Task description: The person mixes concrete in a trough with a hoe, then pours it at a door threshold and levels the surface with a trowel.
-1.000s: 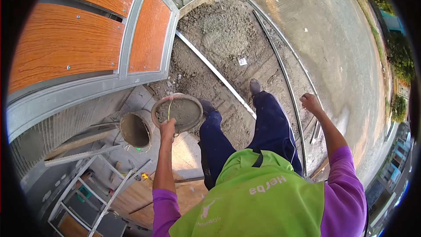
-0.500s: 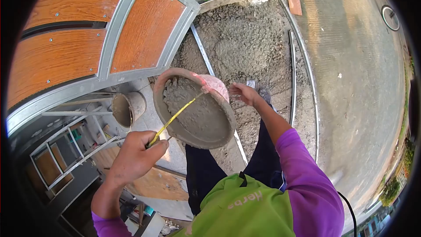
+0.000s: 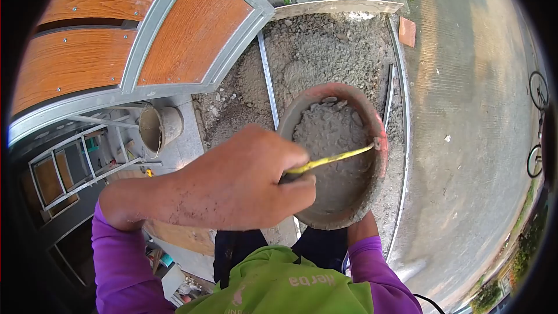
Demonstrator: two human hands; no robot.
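A round bucket [image 3: 381,180] with a reddish rim hangs tilted in front of my body, with wet grey concrete [image 3: 331,131] inside. My left hand [image 3: 250,177] is closed on the bucket's yellow handle [image 3: 337,159], which stretches across the opening to the right rim. Behind the bucket's lower right side is my right hand; only the wrist and forearm show, and its fingers are hidden. Rough concrete [image 3: 325,46] covers the ground beyond the bucket, with a metal strip [image 3: 268,81] lying across it.
A second bucket [image 3: 172,125] stands on the tiles at left. Wood-panelled metal gate [image 3: 195,29] fills the upper left. A long metal edge [image 3: 403,139] borders the concrete beside the road [image 3: 459,197]. A reddish tile [image 3: 407,32] lies near it. Bicycle [image 3: 539,90] at far right.
The bucket has moved to the right, with my left hand still on its handle and now closer to the camera. My right hand has gone from beside the bucket to behind it.
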